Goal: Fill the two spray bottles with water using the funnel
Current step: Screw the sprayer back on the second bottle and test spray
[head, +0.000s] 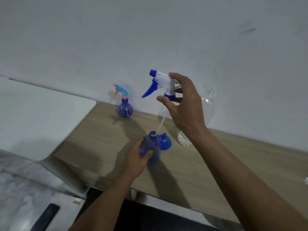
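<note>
My left hand (136,156) grips a blue translucent spray bottle (150,150) standing on the wooden table (208,172); its neck is uncapped. My right hand (185,104) holds the white-and-blue trigger sprayer head (160,84) lifted above it, with the tip of its thin dip tube (160,125) still at the bottle mouth. A blue funnel (165,141) lies on the table just behind the bottle. A second, round blue spray bottle (125,107) with a light-blue and pink trigger stands farther back by the wall. A clear plastic water bottle (205,112) stands behind my right wrist, partly hidden.
A white wall (150,39) rises directly behind the table. A white surface (38,114) adjoins the table on the left. A dark phone-like object (45,217) lies at the bottom left on a pale surface. The table's front edge runs diagonally at the lower right.
</note>
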`<state>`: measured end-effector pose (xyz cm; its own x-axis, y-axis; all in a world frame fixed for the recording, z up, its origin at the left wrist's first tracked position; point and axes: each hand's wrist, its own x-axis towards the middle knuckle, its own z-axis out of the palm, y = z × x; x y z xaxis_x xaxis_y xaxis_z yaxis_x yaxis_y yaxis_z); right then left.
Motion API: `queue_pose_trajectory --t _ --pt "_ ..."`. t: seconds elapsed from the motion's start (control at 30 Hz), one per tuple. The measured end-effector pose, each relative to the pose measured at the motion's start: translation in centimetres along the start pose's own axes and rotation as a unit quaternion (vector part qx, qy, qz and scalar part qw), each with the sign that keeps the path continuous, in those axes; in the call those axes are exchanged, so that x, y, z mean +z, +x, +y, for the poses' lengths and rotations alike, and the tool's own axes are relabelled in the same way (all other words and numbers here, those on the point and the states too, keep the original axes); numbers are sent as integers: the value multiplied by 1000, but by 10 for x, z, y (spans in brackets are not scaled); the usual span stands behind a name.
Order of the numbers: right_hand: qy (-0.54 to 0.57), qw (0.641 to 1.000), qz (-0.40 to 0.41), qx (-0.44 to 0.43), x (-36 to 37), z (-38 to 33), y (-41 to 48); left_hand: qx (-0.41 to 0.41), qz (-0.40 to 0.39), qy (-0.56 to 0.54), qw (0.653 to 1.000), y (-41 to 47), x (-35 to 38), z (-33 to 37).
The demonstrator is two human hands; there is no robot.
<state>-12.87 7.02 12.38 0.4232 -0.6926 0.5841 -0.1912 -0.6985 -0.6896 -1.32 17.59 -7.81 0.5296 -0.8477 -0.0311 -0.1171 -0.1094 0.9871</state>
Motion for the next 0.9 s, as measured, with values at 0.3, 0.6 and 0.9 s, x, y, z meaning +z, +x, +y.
queue_pose_trajectory --t 0.3,0.6,0.9 --pt "-2 998 -54 17 28 25 -11 -10 17 19 1000 2 -1 -4" --pt "-4 987 -149 66 50 59 -47 8 20 30 999 -1 -3 6" --pt "-13 979 -184 82 48 66 -59 7 11 17 1000 -2 -4 10"
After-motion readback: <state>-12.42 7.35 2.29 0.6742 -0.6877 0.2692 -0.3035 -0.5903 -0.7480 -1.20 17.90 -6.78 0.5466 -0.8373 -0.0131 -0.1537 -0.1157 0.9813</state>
